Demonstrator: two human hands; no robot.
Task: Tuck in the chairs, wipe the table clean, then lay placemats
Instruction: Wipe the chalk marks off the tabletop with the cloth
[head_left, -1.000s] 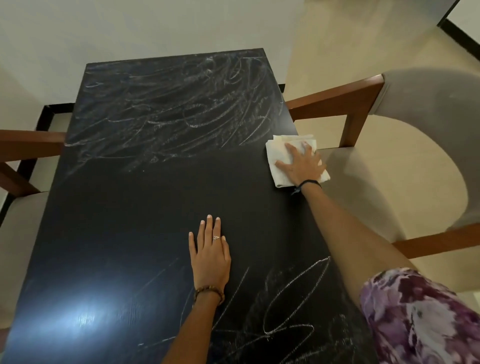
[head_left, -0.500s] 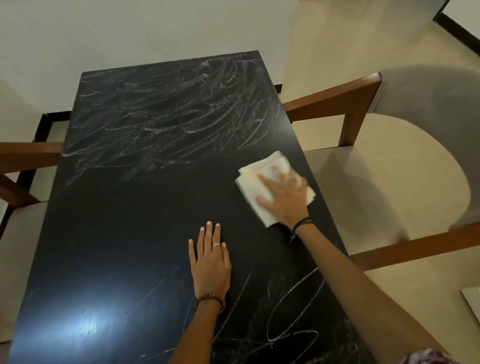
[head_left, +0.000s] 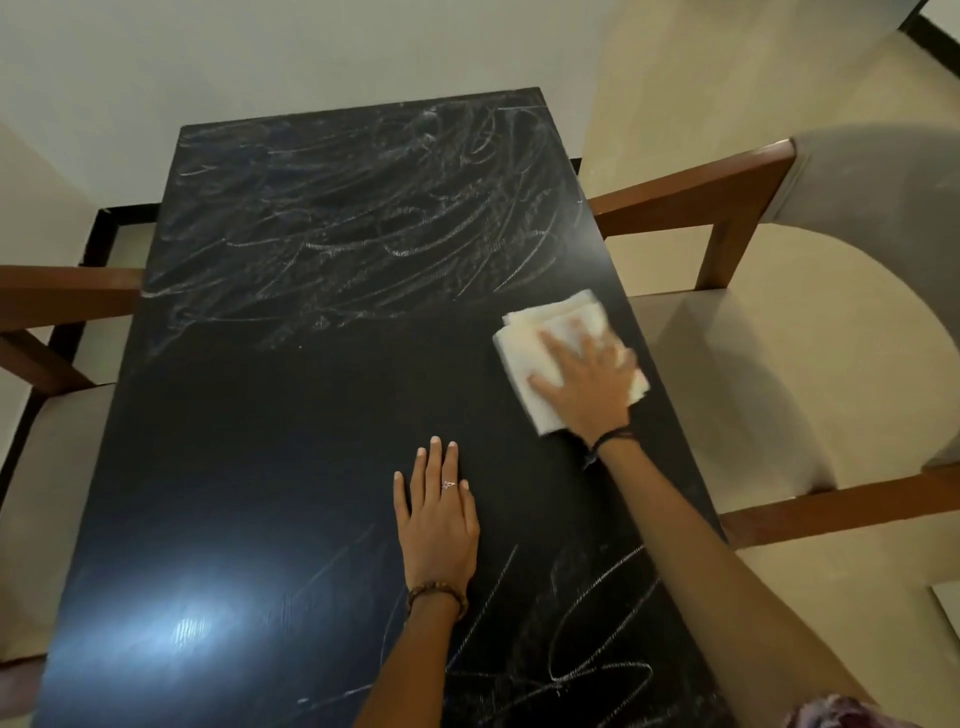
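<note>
A long black table (head_left: 270, 441) fills the middle of the view. White chalk scribbles cover its far half (head_left: 363, 218) and its near right corner (head_left: 571, 649); the band between them is dark and smear-free. My right hand (head_left: 587, 384) presses flat, fingers spread, on a folded white cloth (head_left: 524, 338) near the table's right edge. My left hand (head_left: 436, 514) rests flat on the tabletop, fingers straight and together. No placemat is in view.
A wooden armchair with a grey padded back (head_left: 883, 249) and beige seat stands at the table's right side, its arms reaching the table edge. Another chair's wooden arm (head_left: 67, 291) and seat show at the left. Beige floor and a white wall lie beyond.
My right hand drew the cloth from the right edge toward me and inward, then pushed it back out toward that edge. My left hand has stayed in place.
</note>
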